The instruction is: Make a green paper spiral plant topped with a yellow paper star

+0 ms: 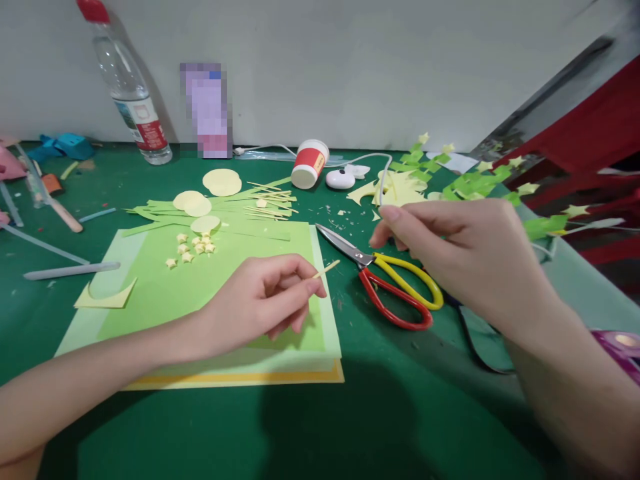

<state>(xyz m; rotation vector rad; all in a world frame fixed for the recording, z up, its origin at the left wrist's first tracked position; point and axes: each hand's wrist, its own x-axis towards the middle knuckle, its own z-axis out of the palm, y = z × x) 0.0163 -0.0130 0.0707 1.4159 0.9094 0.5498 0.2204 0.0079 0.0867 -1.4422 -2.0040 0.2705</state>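
A thin pale strip (327, 269) is being pinched between the thumb and fingers of the left hand (277, 300), over the right edge of a bright green sheet (145, 307) that is being supported by the counter (145, 430). The right hand (465, 247) is being held apart from it, farther right, with thumb and forefinger close together; a white cable (385, 173) is showing just at those fingertips, but whether anything is being gripped there cannot be told. As far as can be judged, the paper work is standing partly done: finished small stars (187, 257) are being kept in a cluster on the sheet, beyond the left forearm, and larger stars (527, 189) are being carried by green folded pieces (475, 183) at the far right. Much paper is seemingly being left unworked: pale yellow strips (275, 198) and green strips (150, 217) are being strewn along the sheet's far edge, with flat discs (222, 182) beside and over them. In the held strip, no star shape is being shown yet. Some cutting is being judged complete, since yellow scraps (403, 187) are being heaped at the far right and a curved offcut (106, 299) is lying at the left, while the scissors (359, 256) are lying unheld between the hands.
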